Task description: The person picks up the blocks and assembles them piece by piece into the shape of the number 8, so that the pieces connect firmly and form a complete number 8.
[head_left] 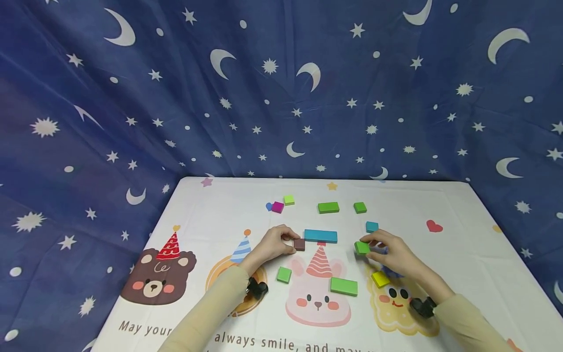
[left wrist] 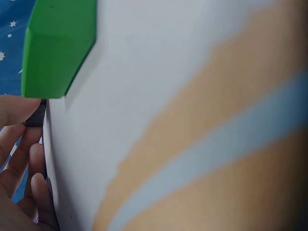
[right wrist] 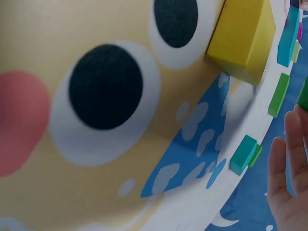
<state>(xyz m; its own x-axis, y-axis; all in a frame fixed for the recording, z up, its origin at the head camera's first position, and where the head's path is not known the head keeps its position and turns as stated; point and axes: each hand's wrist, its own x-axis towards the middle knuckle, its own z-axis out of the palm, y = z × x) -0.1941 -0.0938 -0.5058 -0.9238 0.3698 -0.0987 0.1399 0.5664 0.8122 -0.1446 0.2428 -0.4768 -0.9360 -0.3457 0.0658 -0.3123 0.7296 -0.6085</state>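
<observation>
My left hand point(head_left: 274, 243) pinches a small brown square block point(head_left: 299, 244) between thumb and fingers, just below the left end of a long blue block point(head_left: 321, 236). That block looks dark in the left wrist view, partly covered by the thumb. On the right, my right hand point(head_left: 397, 255) holds a small green square block point(head_left: 362, 248) by its right side, seemingly a little above the cloth. In the right wrist view only an edge of this green block point(right wrist: 303, 96) shows beside the fingertips. A yellow block point(head_left: 380, 279) lies below the right hand, and a small blue block point(head_left: 372, 227) above it.
Near my left wrist lies a green square block point(head_left: 284, 275), with a green rectangular block point(head_left: 344, 286) to its right. Farther back are a magenta block point(head_left: 277, 207), a lime block point(head_left: 289, 200), a green rectangle point(head_left: 328, 208) and a green square point(head_left: 360, 208). A starry curtain point(head_left: 281, 88) hangs behind.
</observation>
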